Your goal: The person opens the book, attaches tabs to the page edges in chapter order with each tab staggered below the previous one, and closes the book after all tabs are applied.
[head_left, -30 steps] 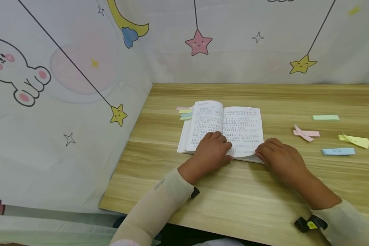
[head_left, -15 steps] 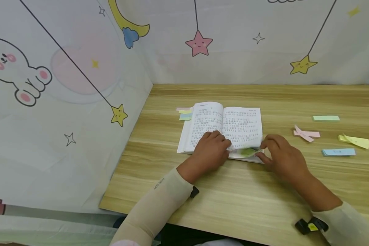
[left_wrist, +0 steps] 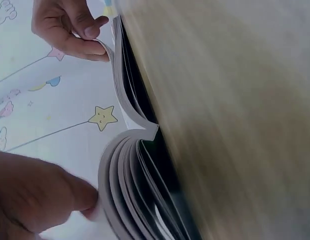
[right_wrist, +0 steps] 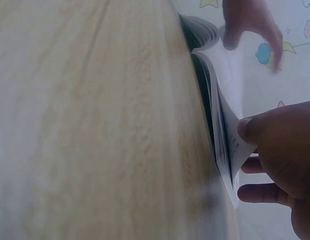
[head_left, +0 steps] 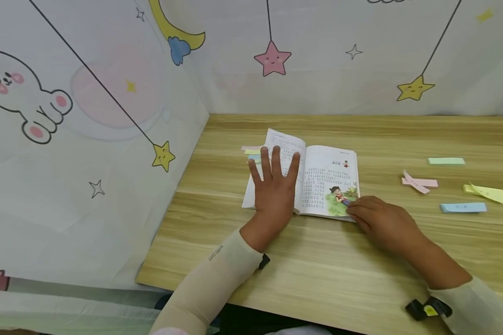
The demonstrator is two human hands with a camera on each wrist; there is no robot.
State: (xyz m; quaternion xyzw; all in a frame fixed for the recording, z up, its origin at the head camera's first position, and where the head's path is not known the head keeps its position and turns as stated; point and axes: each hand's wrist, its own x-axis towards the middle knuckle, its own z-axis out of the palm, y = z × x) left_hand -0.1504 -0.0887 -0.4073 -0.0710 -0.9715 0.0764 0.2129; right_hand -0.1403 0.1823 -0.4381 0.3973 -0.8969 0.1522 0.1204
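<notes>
Right hand (head_left: 379,221) pinches the illustrated page's (head_left: 329,163) near corner; left hand (head_left: 274,190), fingers spread, over facing page (head_left: 282,137). Open book extends left from my pinch. Separate one leaf, avoid creasing.

Left hand (head_left: 274,190) splayed; right hand (head_left: 381,221) pinching.

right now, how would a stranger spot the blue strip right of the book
On the table in the head view, find the open book and look right, past the right hand. The blue strip lies lowest there; its colour sets it apart from the green strip, pink strips and yellow strips.
</notes>
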